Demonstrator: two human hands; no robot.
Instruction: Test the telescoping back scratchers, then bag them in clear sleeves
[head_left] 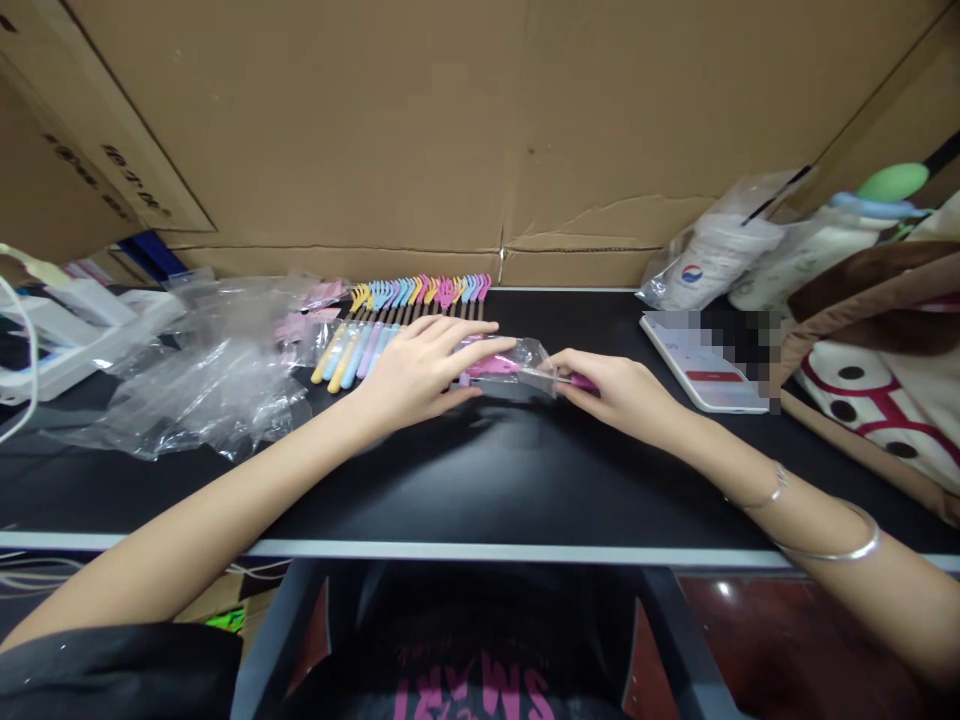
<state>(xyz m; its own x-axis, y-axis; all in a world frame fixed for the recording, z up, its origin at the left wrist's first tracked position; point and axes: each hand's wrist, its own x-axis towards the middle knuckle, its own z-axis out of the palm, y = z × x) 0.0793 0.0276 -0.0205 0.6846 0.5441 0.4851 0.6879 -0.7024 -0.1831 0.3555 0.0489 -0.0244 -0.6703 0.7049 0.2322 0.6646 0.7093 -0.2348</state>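
Observation:
In my right hand (611, 390) is a pink back scratcher (581, 382), its handle pinched between thumb and fingers. Its pink claw head points left inside a clear plastic bag (529, 355). My left hand (424, 365) has the bag's left end between its thumb and index finger, while the other fingers stretch out above. Behind and under that hand lies a row of back scratchers (349, 360), with yellow, blue, purple and pink claw heads towards the back. Several of their handles are hidden by my left hand.
A heap of clear plastic bags (217, 380) spreads across the left of the black table (480, 480). White plastic trays (82, 340) stand beyond it. To the right are a phone (712, 375), a bagged cup (712, 255), a bottle (832, 245) and a cloth bag (885, 380). A cardboard wall (420, 140) closes the back.

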